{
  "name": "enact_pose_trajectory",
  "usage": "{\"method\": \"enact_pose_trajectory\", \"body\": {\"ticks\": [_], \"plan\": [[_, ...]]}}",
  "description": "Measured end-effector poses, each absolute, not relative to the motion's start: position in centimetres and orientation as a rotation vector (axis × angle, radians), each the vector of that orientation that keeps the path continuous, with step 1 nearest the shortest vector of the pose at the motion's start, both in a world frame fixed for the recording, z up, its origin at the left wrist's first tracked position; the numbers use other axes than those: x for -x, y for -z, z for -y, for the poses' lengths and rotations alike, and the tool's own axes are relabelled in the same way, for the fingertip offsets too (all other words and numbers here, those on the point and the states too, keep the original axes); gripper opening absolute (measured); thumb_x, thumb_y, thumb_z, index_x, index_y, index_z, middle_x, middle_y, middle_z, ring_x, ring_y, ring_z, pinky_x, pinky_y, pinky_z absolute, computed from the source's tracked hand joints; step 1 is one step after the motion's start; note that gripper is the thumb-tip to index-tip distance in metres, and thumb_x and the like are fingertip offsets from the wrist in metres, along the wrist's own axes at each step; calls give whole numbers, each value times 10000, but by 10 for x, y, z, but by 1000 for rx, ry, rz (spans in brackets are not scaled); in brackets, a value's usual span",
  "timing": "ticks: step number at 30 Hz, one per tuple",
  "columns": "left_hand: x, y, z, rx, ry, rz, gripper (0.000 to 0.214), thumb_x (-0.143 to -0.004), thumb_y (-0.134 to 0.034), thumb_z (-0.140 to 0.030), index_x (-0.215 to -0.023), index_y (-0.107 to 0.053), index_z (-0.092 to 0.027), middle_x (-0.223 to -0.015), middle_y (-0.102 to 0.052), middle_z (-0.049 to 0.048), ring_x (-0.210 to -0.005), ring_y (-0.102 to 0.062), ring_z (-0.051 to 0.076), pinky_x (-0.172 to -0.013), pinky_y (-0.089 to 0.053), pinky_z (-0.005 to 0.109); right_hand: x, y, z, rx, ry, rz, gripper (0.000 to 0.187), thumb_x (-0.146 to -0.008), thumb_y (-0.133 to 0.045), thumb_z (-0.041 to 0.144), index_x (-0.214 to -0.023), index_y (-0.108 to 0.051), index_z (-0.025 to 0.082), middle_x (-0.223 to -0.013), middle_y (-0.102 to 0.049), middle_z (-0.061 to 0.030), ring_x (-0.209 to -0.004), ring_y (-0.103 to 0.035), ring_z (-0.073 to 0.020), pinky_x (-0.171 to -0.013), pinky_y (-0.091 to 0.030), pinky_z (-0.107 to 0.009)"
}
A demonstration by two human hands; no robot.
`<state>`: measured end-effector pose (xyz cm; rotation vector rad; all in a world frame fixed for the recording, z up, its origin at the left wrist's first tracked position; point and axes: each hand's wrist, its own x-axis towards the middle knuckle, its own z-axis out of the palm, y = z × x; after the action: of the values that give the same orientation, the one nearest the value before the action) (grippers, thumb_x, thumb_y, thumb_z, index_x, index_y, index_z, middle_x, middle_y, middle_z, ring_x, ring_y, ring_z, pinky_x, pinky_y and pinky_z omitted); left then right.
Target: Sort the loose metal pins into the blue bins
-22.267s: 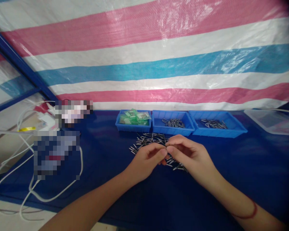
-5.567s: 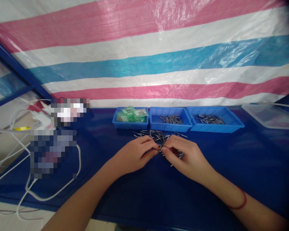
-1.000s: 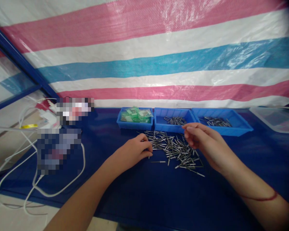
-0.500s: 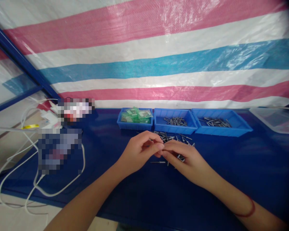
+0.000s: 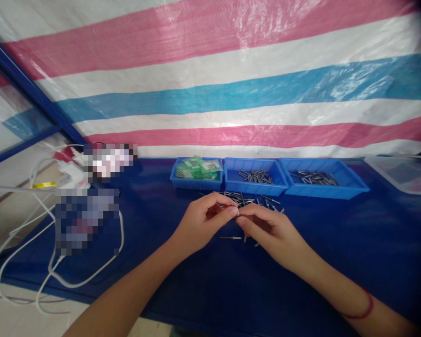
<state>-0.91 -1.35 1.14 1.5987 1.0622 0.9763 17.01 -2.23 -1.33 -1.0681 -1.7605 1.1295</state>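
Observation:
My left hand is closed in a pinch, thumb against fingers, with a small silver bit of a pop rivet showing at the thumb tip. Meeting it from the right, my right hand has its thumb and forefinger drawn together; whatever lies between them is hidden. Behind both hands spreads a loose pile of pop rivets on the blue table, partly covered by my fingers. One single pop rivet lies flat just below the fingertips.
Along the back stand a blue bin of green-and-clear packets, a middle blue bin and a right blue bin, both holding rivets. A clear plastic lid or tray lies far right. White cables loop across the left side.
The fingertips have shifted slightly against each other, and a silver glint now shows between them. My right hand has moved a little and covers more of the rivets behind it.

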Motion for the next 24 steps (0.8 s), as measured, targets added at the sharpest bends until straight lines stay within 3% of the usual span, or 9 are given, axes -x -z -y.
{"method": "enact_pose_trajectory", "body": {"ticks": [8,19,24], "plan": [[10,-10,13,-1766,-1023,-1065,183,-866,-585,-305,-939,-659,-156,-912,-661,46,-755,-593,119,-658,-454,208,-174,13,20,1104,-1118,1635,150,-843,-596,351,-876,-627,208,-720,-596,-10,-592,-531,-132,-539,-434,-264],[13,-10,9,-1972,-871,-1103,199,-895,-540,-319,-933,-645,-155,-879,-635,37,-738,-572,117,-649,-439,207,-181,2,23,1098,-715,1813,66,-857,-579,279,-834,-574,217,-724,-577,-18,-601,-525,-137,-546,-421,-280],[11,-14,11,-2124,-746,-1081,244,-937,-463,-317,-934,-638,-147,-861,-635,34,-748,-567,118,-698,-440,220,-183,-3,21,1129,-804,1869,209,-884,-533,336,-736,-592,200,-703,-581,-30,-643,-527,-150,-580,-415,-286]]}}
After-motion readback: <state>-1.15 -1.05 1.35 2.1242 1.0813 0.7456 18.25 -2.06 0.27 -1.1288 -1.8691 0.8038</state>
